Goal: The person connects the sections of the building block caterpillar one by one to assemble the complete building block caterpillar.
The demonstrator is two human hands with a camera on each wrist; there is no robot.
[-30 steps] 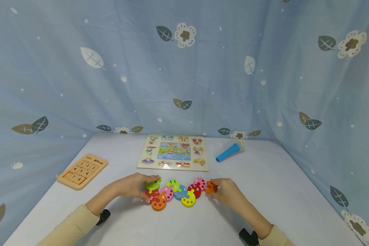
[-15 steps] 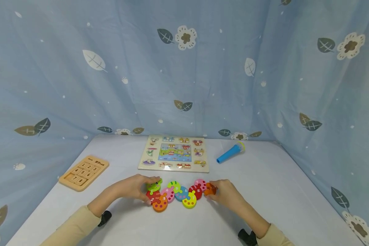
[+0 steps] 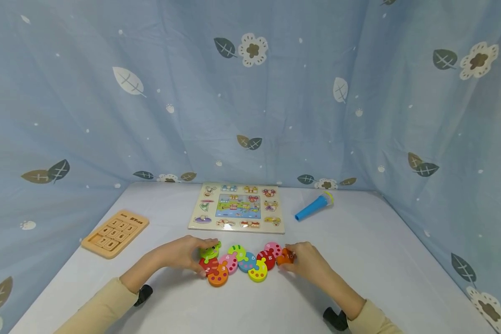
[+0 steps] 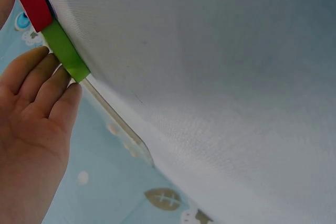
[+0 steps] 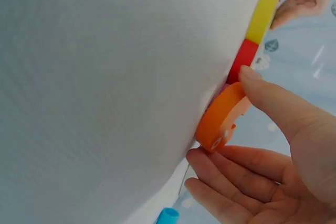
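Where overhead hides it, thumb-pinched orange piece (image 5: 223, 119).

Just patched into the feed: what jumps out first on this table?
A bright caterpillar puzzle snakes across the near middle of the white table. The left hand touches its green head, and the right hand pinches the orange end piece. Behind lie a picture puzzle board and a blue toy microphone.

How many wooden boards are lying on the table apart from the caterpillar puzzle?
2: the number board near the table's left edge, and the picture peg puzzle board at the back centre, behind the caterpillar pieces. None looks hidden.
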